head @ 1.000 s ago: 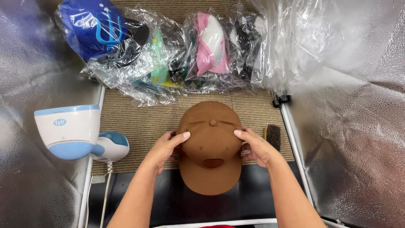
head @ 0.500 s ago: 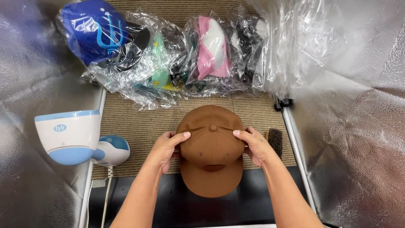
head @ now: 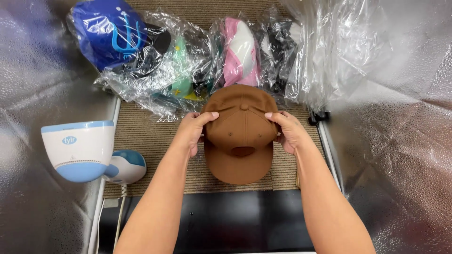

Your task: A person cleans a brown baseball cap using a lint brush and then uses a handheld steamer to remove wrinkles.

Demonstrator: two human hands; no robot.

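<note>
A brown flat-brim cap (head: 240,134) sits on the tan ribbed mat (head: 146,141), brim pointing toward me. My left hand (head: 192,130) grips the crown's left side, thumb on top. My right hand (head: 289,130) grips the crown's right side the same way. Both hands hold the cap between them just in front of the row of bagged caps.
Several caps in clear plastic bags lie along the back: a blue one (head: 115,35), a green one (head: 181,70), a pink and white one (head: 240,49). A white and blue handheld steamer (head: 82,150) rests at the left. Crinkled silver sheeting (head: 400,141) surrounds the mat. A black surface (head: 226,221) lies nearest me.
Both hands have carried the brown cap away from me, up the mat toward the bagged caps. The grip on both sides stays the same.
</note>
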